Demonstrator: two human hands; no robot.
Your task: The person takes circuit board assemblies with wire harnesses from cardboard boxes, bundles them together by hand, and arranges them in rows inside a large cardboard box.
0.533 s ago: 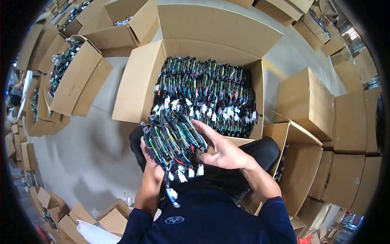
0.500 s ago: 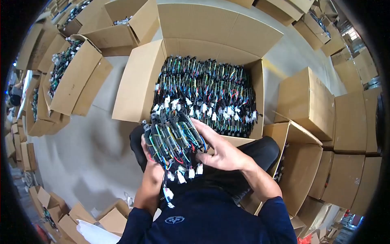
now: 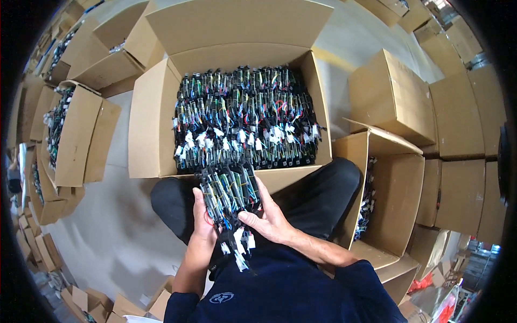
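At the left of the frame, a cardboard carton (image 3: 81, 137) holds a jumble of wired parts (image 3: 56, 121). In the upper centre, a large open carton (image 3: 148, 118) contains packed rows of wired circuit modules (image 3: 245, 102), white plugs showing among them. Below its near edge, around the frame's centre, the left hand (image 3: 202, 222) cups the left side of a bundle of wired circuit modules (image 3: 229, 191); its thumb lies along that side, its other fingers mostly hidden. White connectors (image 3: 245, 239) dangle from the bundle's lower end. The right hand (image 3: 272, 219) grasps the right side, thumb pressed on the lower right. The modules could fan apart or slip if either palm eased off, and the loose leads could snag on the carton's edge or neighbouring plugs. Farther right, a tilted carton (image 3: 393, 199) holds more wired pieces (image 3: 366, 202), beside stacked cartons (image 3: 458, 194).
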